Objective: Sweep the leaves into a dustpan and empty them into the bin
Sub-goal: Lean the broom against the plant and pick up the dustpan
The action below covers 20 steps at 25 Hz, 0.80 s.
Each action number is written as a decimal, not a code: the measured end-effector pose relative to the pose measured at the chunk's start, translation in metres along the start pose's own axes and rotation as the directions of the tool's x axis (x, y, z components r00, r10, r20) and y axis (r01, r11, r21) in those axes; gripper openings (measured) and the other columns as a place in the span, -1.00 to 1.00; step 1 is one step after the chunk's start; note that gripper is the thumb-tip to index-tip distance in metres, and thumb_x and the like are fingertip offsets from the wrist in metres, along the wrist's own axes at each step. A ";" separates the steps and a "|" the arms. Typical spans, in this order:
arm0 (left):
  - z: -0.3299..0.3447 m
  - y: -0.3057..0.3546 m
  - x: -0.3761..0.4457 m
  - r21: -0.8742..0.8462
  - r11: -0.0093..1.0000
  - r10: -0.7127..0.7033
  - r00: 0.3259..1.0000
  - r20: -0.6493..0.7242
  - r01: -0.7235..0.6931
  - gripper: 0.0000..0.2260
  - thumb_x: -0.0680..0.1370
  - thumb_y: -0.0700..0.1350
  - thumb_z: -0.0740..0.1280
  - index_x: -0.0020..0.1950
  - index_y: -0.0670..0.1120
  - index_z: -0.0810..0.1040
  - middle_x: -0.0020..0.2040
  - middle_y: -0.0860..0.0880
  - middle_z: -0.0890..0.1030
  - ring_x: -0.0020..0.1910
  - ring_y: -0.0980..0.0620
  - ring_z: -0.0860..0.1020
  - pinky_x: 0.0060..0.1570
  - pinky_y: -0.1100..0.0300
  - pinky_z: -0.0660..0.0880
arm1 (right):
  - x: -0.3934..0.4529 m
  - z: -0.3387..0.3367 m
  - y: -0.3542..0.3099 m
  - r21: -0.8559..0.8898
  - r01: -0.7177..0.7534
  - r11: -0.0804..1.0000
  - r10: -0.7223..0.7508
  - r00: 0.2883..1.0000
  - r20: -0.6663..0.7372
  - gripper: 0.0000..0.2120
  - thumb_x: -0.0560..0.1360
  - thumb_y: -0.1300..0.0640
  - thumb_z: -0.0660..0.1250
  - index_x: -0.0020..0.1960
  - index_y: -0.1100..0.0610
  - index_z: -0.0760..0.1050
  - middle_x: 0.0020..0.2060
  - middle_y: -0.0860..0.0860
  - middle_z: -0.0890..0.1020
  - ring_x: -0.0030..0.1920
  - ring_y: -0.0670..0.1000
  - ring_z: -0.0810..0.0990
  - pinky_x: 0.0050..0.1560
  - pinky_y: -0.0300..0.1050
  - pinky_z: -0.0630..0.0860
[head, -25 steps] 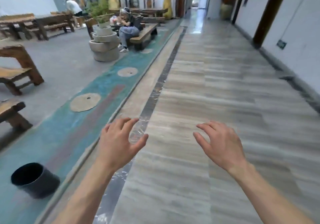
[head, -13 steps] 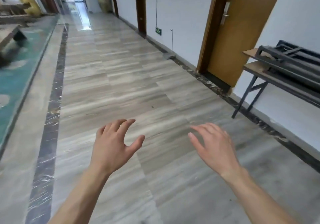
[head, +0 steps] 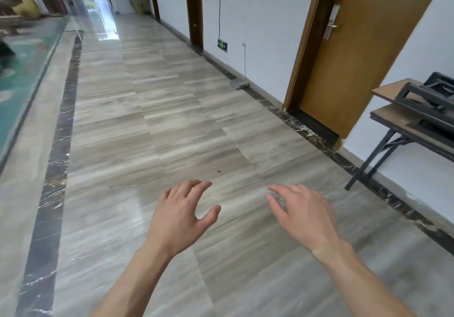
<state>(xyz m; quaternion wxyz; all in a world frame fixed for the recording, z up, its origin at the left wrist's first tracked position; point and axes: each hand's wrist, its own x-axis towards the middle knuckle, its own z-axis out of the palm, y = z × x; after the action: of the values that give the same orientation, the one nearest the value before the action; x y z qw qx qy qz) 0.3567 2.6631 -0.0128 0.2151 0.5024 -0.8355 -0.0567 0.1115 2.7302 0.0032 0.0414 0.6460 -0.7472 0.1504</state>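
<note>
Green strip (head: 17, 76): runs along the floor's far-left edge, with blurred dark shapes at its top.
Dark band (head: 57, 159): a marbled stripe set in the floor (head: 152, 125), running from the near-left corner up the corridor, just right of the green strip.
Twig (head: 122, 186): a thin line lying on the floor, left of the hands; it may be a stem or only a scratch, too fine to tell.
Left hand (head: 180, 218): held out over the floor, palm down, fingers spread and loosely bent, thumb out to the right; it holds nothing.
Speck (head: 218, 171): a small dark bit on the floor just beyond the hands, possibly leaf litter, too small to tell.
Right hand (head: 303, 214): out beside the left one and apart from it, palm down, fingers relaxed and pointing up-left; it holds nothing, and its outer edge is blurred.
Sign (head: 222, 45): small green plate low on the right wall.
Stand (head: 239, 83): a flat grey base against the skirting with a thin upright rod.
Door (head: 353, 46): wooden, closed, with a metal handle, in the right wall.
Tabletop (head: 390, 91): folding table at the right edge by the wall, with dark metal frames (head: 432, 100) stacked on it.
Leaves, dustpan, bin: none in sight.
</note>
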 end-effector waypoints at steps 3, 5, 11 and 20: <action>0.016 -0.026 0.064 -0.005 1.000 0.011 0.999 0.051 -0.011 -0.44 0.47 0.33 0.09 0.37 0.09 0.47 0.25 0.13 0.52 0.24 0.04 0.48 0.26 0.11 0.33 | 0.062 0.019 0.001 0.025 -0.040 0.999 0.039 0.999 0.029 -0.68 0.56 -0.12 0.18 0.22 -0.09 0.57 0.10 -0.14 0.66 0.15 -0.03 0.58 0.10 -0.07 0.44; 0.033 -0.040 0.106 -0.011 0.999 0.041 0.994 0.098 -0.040 -0.48 0.50 0.30 0.14 0.39 0.11 0.43 0.24 0.14 0.52 0.24 0.04 0.48 0.27 0.10 0.33 | 0.100 0.035 0.008 0.029 -0.060 0.998 0.058 0.997 0.044 -0.68 0.57 -0.12 0.17 0.21 -0.09 0.57 0.09 -0.14 0.66 0.14 -0.03 0.58 0.10 -0.07 0.44; 0.104 -0.064 0.266 0.003 0.994 0.103 0.979 0.175 -0.105 -0.63 0.55 0.22 0.19 0.29 0.13 0.50 0.21 0.19 0.53 0.14 0.08 0.54 0.06 0.17 0.40 | 0.248 0.094 0.061 0.034 -0.088 0.996 0.086 0.995 0.047 -0.67 0.54 -0.17 0.15 0.20 -0.13 0.56 0.03 -0.17 0.67 0.07 -0.06 0.61 -0.02 -0.13 0.46; 0.164 -0.070 0.526 0.045 0.996 0.063 0.984 0.167 -0.071 -0.63 0.56 0.25 0.14 0.27 0.16 0.50 0.18 0.21 0.55 0.13 0.14 0.54 -0.06 0.24 0.41 | 0.511 0.136 0.136 0.030 -0.017 0.999 0.015 0.998 0.067 -0.70 0.55 -0.13 0.11 0.08 -0.08 0.58 -0.11 -0.10 0.69 -0.04 -0.02 0.62 -0.05 -0.06 0.50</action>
<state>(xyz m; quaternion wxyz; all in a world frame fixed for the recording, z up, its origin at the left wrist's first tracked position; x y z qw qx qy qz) 0.1341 2.1542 -0.0233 0.1341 0.4729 -0.8681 -0.0698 -0.0860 2.2218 -0.0190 0.0055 0.6452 -0.7509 0.1406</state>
